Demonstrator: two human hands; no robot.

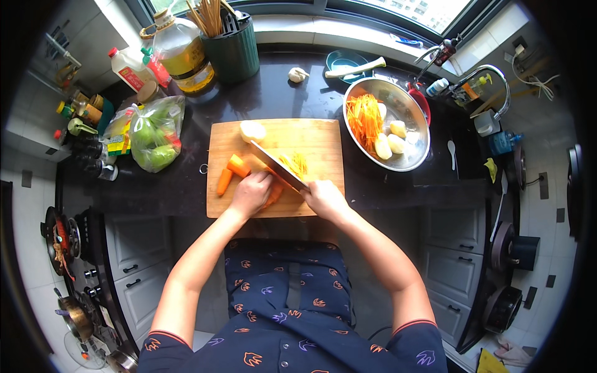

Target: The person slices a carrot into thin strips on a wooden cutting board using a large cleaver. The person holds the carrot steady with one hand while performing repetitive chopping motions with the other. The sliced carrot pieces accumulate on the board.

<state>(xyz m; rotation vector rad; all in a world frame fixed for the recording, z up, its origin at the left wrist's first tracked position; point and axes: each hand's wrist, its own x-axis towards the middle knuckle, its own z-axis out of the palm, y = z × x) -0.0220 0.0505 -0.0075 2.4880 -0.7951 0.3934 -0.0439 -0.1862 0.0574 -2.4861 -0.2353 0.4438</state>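
Note:
A wooden cutting board [323, 143] lies on the dark counter in front of me. My right hand [324, 199] grips the handle of a kitchen knife [273, 163], whose blade points away to the upper left across the board. My left hand [252, 193] is closed with its fingers bent down over carrot slices [274, 194], close to the blade. Two carrot pieces [237, 165] rest beyond and left of that hand. Orange-yellow shreds [295, 165] lie on the blade's right side. A pale peeled potato [253, 131] sits near the board's far edge.
Right of the board stands a steel bowl [418, 152] with carrot shreds and several peeled potatoes. A garlic bulb [298, 75] and a peeler-like pale handle [354, 68] over a teal dish lie behind. At left are a bag of green peppers [155, 137], an oil jug [181, 56] and a utensil holder [231, 53].

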